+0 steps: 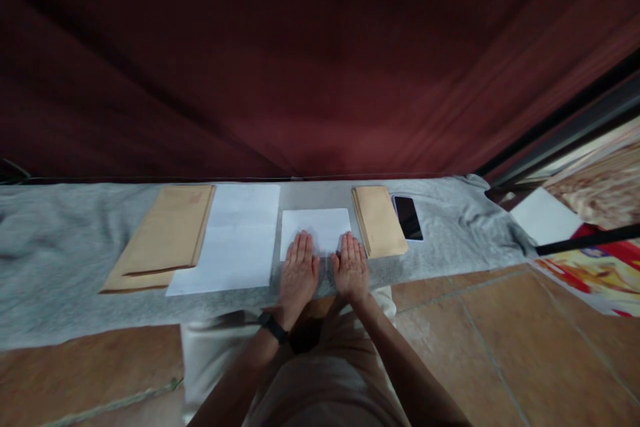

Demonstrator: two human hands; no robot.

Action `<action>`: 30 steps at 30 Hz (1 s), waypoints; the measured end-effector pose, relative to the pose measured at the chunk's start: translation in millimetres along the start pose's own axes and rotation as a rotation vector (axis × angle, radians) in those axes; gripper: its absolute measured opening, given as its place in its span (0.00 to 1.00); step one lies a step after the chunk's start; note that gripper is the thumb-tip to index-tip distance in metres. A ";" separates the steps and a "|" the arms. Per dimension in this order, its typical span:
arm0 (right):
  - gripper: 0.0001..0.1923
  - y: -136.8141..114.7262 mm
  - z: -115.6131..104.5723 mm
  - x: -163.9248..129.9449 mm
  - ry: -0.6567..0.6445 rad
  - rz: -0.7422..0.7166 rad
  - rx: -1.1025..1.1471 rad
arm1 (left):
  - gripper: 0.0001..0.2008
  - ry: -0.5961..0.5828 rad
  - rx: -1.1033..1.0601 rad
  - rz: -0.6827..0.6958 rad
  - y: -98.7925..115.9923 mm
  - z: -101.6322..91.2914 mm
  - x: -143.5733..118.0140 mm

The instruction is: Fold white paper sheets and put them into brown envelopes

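Observation:
A small white sheet of paper (316, 219), perhaps folded, lies in front of me on a grey cloth. My left hand (300, 268) rests flat on its near left part, fingers stretched out. On the near right part lies my right hand (351, 267), also flat with straight fingers. Both palms face down and neither hand grips anything. Larger white paper (240, 240) with faint creases is to the left. Beyond it sit brown envelopes (167, 223), overlapping. A stack of smaller brown envelopes (381, 221) is just right of my right hand.
A dark phone (409, 218) lies beside the small envelopes. The grey cloth (450, 233) covers a narrow surface against a dark red curtain (320, 80). At right are a dark metal bar (590, 240) and a colourful printed sheet (600, 273). Tiled floor (470, 340) shows below.

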State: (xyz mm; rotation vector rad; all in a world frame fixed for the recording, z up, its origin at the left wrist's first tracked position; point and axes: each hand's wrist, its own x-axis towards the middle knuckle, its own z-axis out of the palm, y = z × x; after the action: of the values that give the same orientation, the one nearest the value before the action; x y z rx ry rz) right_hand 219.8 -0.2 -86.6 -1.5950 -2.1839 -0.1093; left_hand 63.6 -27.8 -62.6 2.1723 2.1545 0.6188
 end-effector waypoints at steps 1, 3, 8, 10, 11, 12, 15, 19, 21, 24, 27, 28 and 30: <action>0.33 -0.1 -0.1 0.1 -0.009 0.006 0.001 | 0.29 -0.032 -0.007 0.040 2.3 -1.4 -4.8; 0.33 0.2 -0.9 0.3 -0.025 0.015 0.008 | 0.29 -0.077 -0.008 0.070 3.5 -4.6 -12.1; 0.31 -0.9 -5.8 6.3 -0.071 0.005 0.043 | 0.30 -0.084 0.014 0.009 -7.2 -11.7 -17.4; 0.30 -5.1 -7.2 13.7 -0.112 -0.020 0.064 | 0.31 -0.084 0.023 -0.001 -10.4 -13.2 -17.3; 0.29 -8.1 -7.4 18.7 -0.134 -0.037 0.079 | 0.31 -0.085 0.027 -0.003 -11.1 -13.6 -17.3; 0.29 -11.6 -7.0 24.4 -0.155 -0.057 0.097 | 0.31 -0.086 0.030 -0.004 -11.2 -13.8 -17.3; 0.28 -22.4 -2.7 44.1 -0.208 -0.134 0.155 | 0.31 -0.089 0.032 -0.004 -10.4 -13.6 -17.5; 0.26 -30.1 9.1 68.8 -0.233 -0.210 0.161 | 0.31 -0.086 0.036 -0.001 -10.3 -12.6 -18.2; 0.26 -29.4 16.2 78.3 -0.218 -0.194 0.140 | 0.31 -0.081 0.036 0.001 -10.7 -11.9 -18.5; 0.27 -23.3 25.8 87.9 -0.175 -0.145 0.113 | 0.31 -0.074 0.030 0.003 -11.8 -10.4 -19.0; 0.29 -14.4 32.1 92.2 -0.128 -0.094 0.089 | 0.32 -0.052 0.003 -0.022 -14.7 -7.4 -19.5; 0.30 -11.6 33.5 92.5 -0.114 -0.075 0.081 | 0.31 -0.037 -0.017 -0.039 -16.1 -6.1 -19.5; 0.31 -7.3 35.2 91.9 -0.092 -0.043 0.070 | 0.30 0.003 -0.082 -0.084 -19.8 -3.2 -18.6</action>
State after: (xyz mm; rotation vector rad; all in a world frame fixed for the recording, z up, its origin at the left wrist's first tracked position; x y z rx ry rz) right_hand 180.2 90.1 -81.6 -1.5434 -2.2657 0.0282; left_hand 44.3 -45.7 -70.3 2.0307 2.1682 0.6921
